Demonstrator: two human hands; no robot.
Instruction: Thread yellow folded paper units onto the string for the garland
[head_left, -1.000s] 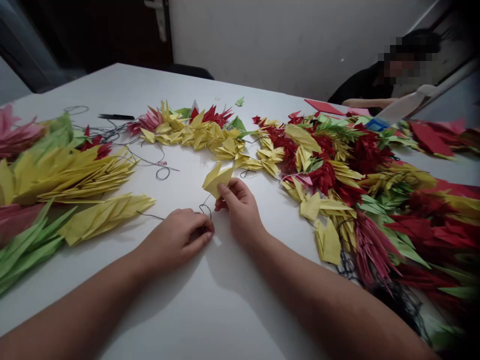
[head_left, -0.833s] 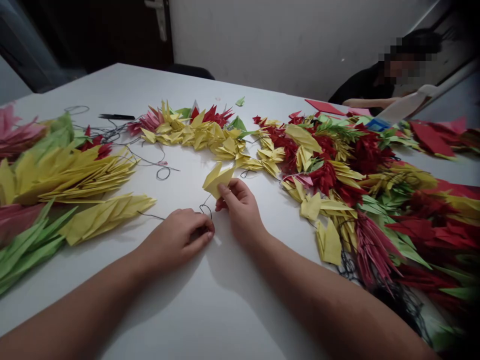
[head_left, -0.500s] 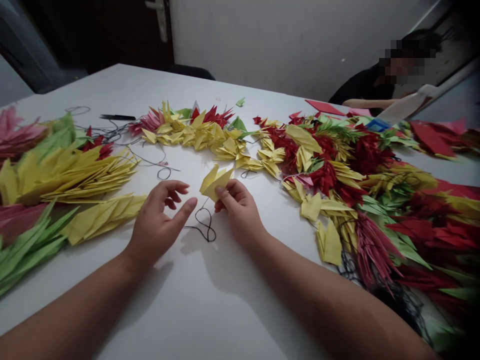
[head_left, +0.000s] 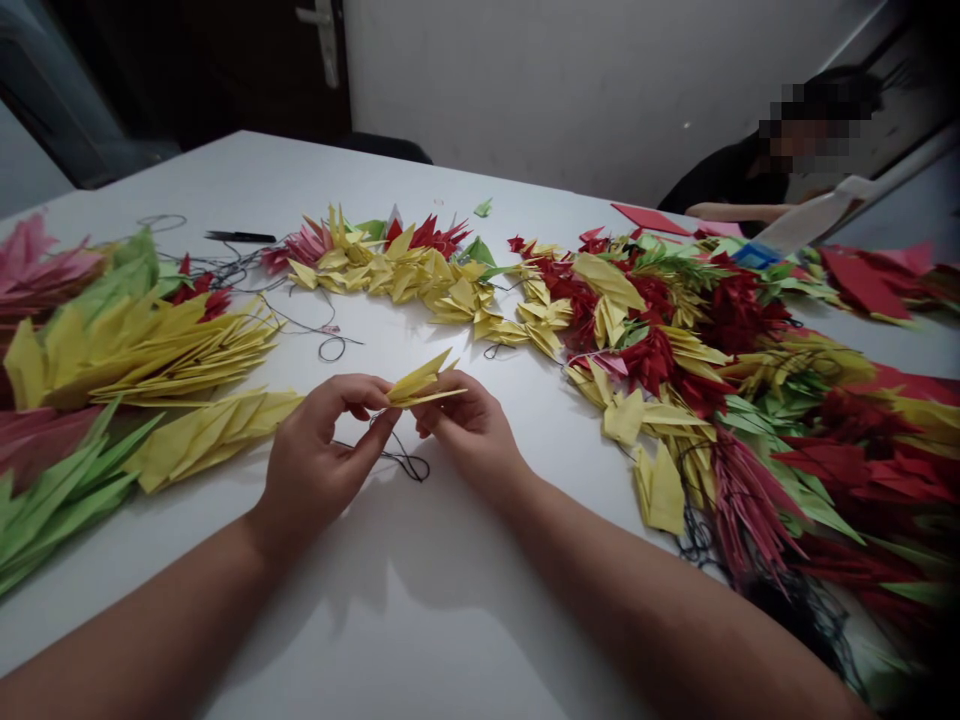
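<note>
The folded yellow paper piece [head_left: 420, 391] is sitting at lower centre of the frame, pinched by the almost closed left hand [head_left: 322, 450] and right hand [head_left: 469, 425]. Pulling too hard could be tearing it, or catching the loose black thread [head_left: 405, 465] below.

The white worktop [head_left: 247, 190] carries heaps of folded yellow, red, green and pink paper [head_left: 697, 370] at left, far and right, plus loose loops of black thread [head_left: 334, 348].

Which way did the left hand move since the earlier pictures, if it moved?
Yes. The left hand moved forward, level with the tip of the long yellow paper folds, and now pinches the small folded yellow paper.
</note>
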